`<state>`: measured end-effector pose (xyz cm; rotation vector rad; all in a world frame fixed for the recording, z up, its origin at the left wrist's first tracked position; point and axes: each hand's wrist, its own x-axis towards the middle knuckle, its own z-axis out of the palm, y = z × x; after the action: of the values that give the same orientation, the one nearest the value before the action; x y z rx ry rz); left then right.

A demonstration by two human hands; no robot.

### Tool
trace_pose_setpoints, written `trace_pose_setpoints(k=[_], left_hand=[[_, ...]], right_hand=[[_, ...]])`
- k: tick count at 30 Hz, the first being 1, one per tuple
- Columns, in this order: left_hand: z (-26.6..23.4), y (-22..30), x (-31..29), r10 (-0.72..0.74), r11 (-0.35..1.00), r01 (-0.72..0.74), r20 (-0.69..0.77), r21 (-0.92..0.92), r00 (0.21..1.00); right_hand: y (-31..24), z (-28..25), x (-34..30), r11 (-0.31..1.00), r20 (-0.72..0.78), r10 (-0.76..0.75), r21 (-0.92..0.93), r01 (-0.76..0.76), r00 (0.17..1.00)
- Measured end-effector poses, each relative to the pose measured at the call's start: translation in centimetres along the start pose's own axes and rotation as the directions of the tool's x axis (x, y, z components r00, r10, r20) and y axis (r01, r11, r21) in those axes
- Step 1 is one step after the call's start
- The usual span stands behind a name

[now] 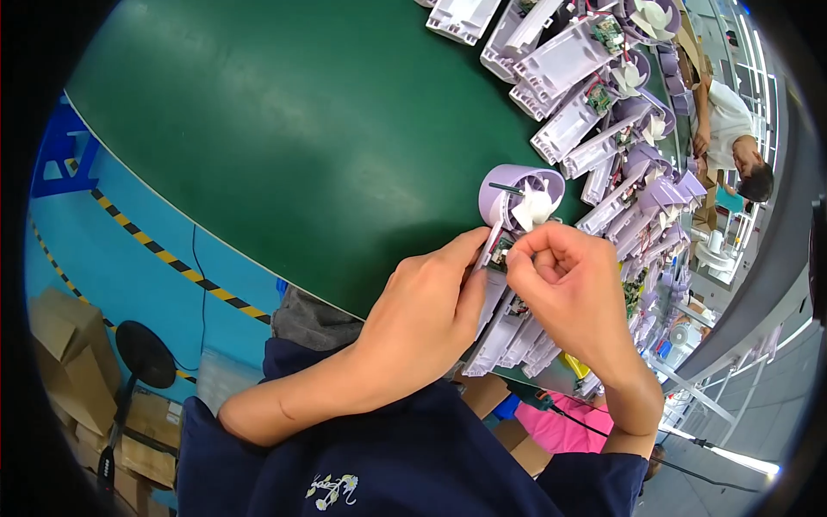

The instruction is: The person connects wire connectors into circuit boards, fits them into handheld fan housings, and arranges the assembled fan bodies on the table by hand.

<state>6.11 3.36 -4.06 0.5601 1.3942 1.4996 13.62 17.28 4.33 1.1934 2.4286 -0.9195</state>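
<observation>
A lilac handheld fan housing (pixel 493 191) lies on the green table, its round head pointing away from me. White fan blades (pixel 536 207) sit inside the head, and a thin dark shaft or stick crosses the ring beside them. My left hand (pixel 431 302) grips the narrow handle half of this housing between thumb and fingers. A small green circuit board (pixel 500 252) shows in the handle. Right over the board is my right hand (pixel 568 280), thumb and forefinger pinched together and the other fingers curled. What the pinch holds, if anything, is too small to make out.
Rows of lilac fan housings (pixel 568 65) with boards and blades crowd the table's right side and continue under my right wrist. A co-worker in a white top (pixel 732 121) sits beyond them. Cardboard boxes (pixel 73 345) and a black round-topped stand (pixel 146 353) are at lower left.
</observation>
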Motion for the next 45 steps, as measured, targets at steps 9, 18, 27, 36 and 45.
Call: trace_pose_setpoints(k=[9, 18, 27, 36, 45], left_hand=[[0.3, -0.5, -0.1, -0.008, 1.0, 0.008, 0.015, 0.027, 1.0], [0.4, -0.5, -0.2, 0.023, 1.0, -0.023, -0.004, -0.014, 1.0], [1.2, -1.2, -0.7, 0.081, 0.997, -0.081, -0.043, 0.007, 0.996], [1.1, -1.4, -0.5, 0.106, 0.994, -0.105, -0.078, 0.025, 0.991], [0.9, -1.1, -0.3, 0.1, 0.994, -0.098, -0.038, 0.048, 0.994]], right_hand=[[1.1, 0.9, -0.6, 0.995, -0.084, 0.048, 0.088, -0.041, 0.995], [0.5, 1.3, -0.6, 0.999, -0.089, 0.042, 0.007, -0.041, 0.995], [-0.9, 1.1, -0.7, 0.973, -0.078, -0.054, -0.229, 0.035, 0.995], [-2.4, -0.1, 0.0, 0.893, 0.109, -0.196, -0.391, 0.223, 0.974], [-0.5, -0.1, -1.1, 0.748, 0.051, -0.443, -0.53, 0.4, 0.895]])
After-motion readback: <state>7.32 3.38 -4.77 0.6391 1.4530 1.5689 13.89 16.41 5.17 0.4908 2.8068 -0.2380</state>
